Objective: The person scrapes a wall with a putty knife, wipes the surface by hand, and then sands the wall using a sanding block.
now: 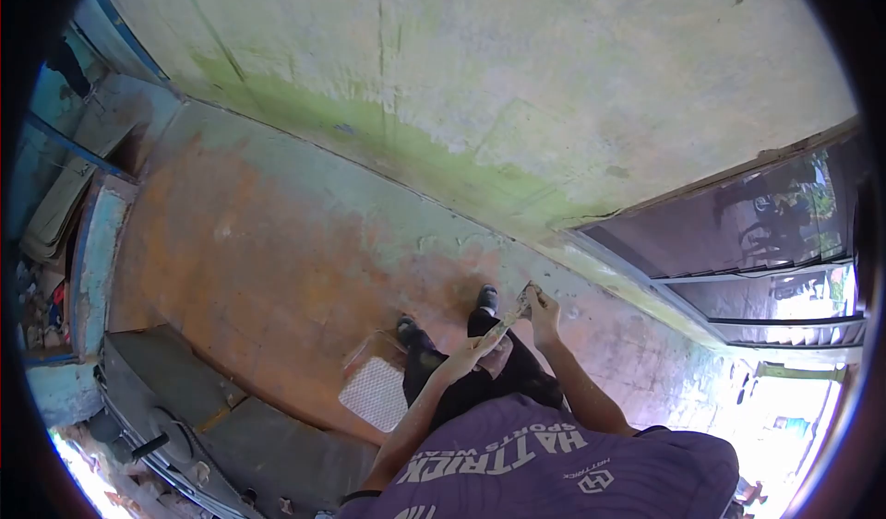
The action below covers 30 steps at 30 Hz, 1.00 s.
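In front of my body, over my dark trousers, my left hand [475,353] is closed on the lower end of a thin, pale, stained strip [513,314]. The strip slants up to the right, and my right hand [543,309] pinches near its upper end. Something brownish and flat [498,357] hangs just beside my left hand; what it is I cannot make out. Both hands are above the floor, away from the wall.
A worn green wall [517,104] runs behind the stained floor [249,233]. Louvred windows [720,233] are at the right. A white textured panel [374,394] lies by my feet. Dark grey furniture [268,436] stands at the lower left, near a blue frame [103,261].
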Tool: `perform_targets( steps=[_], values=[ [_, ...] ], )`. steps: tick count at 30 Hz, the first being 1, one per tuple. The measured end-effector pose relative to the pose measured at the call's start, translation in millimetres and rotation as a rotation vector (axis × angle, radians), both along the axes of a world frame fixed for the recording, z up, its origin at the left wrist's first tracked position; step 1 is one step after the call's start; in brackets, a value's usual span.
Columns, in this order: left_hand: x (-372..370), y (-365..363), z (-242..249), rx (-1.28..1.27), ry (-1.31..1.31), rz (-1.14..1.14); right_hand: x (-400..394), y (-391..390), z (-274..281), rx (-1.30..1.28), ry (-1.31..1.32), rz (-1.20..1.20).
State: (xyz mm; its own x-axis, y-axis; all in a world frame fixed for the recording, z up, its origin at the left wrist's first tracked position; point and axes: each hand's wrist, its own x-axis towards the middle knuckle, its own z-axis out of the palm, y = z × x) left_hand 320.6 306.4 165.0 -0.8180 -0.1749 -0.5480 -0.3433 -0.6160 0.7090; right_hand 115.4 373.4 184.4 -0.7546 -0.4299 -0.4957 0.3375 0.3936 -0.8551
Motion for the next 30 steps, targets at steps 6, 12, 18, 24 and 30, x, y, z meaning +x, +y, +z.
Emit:
perform_targets(
  steps=[6, 12, 18, 24, 30],
  values=[
    [-37.0, 0.8, -87.3, 0.114, -0.071, 0.171, -25.8, 0.6, -107.7, 0.012, -0.031, 0.041],
    [-104.9, -17.9, -256.5, -0.17, -0.173, 0.18, -69.6, -67.3, -239.5, 0.008, -0.026, 0.121],
    [-221.3, -83.8, -389.9, -0.11, -0.06, 0.584, -161.8, -166.9, -388.7, 0.068, 0.475, 0.14],
    [-317.2, -185.2, -449.8, -0.411, 0.052, 0.639, -235.8, -269.6, -402.9, -0.141, 0.653, 0.109],
    [-334.6, -195.4, -450.5, -0.628, 0.103, 0.687, -242.0, -275.7, -393.7, -0.147, 0.667, 0.074]
  ],
)
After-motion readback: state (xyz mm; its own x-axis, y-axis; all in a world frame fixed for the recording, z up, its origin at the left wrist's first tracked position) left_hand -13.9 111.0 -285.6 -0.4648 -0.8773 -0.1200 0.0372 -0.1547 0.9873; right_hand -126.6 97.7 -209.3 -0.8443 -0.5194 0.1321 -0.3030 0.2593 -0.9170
